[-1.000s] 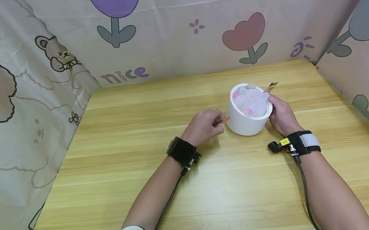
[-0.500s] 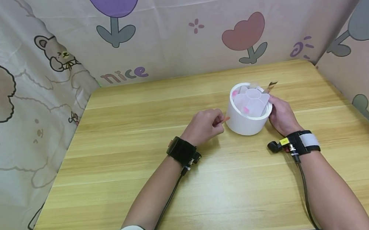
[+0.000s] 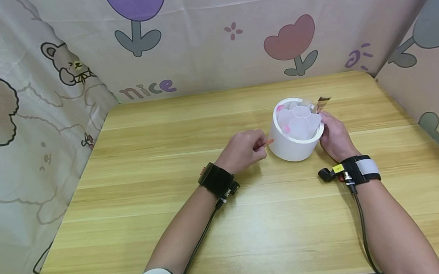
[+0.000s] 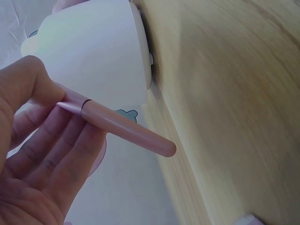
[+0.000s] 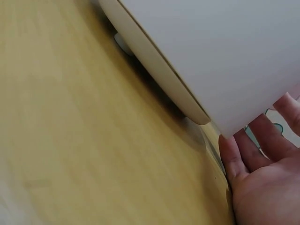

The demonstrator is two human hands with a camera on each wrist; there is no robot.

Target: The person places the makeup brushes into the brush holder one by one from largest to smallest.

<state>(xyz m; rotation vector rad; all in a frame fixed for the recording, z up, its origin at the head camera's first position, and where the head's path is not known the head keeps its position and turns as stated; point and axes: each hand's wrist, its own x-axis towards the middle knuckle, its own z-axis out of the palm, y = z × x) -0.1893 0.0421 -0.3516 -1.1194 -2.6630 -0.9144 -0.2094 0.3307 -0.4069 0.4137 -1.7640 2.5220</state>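
A round white desk organizer stands on the table toward the back right. Its flower-shaped translucent insert shows pink spots. My left hand pinches a slim pink capped pen between thumb and fingers, close to the organizer's left side; a seam rings the pen. My right hand holds the organizer's right side, its thumb side near the rim. In the right wrist view, fingers lie against the white wall and their tips are partly hidden. A brown-gold thing sticks up at the rim.
The light wood table extends in front of and left of the organizer. A printed cloth curtain rises along its back and sides. Small feet show under the organizer's base. Black cables run from both wrist cameras.
The insert and its pink spots have turned a little within the organizer's outline; the front pink spot has shifted left. Both hands and the pen stay nearly where they were.
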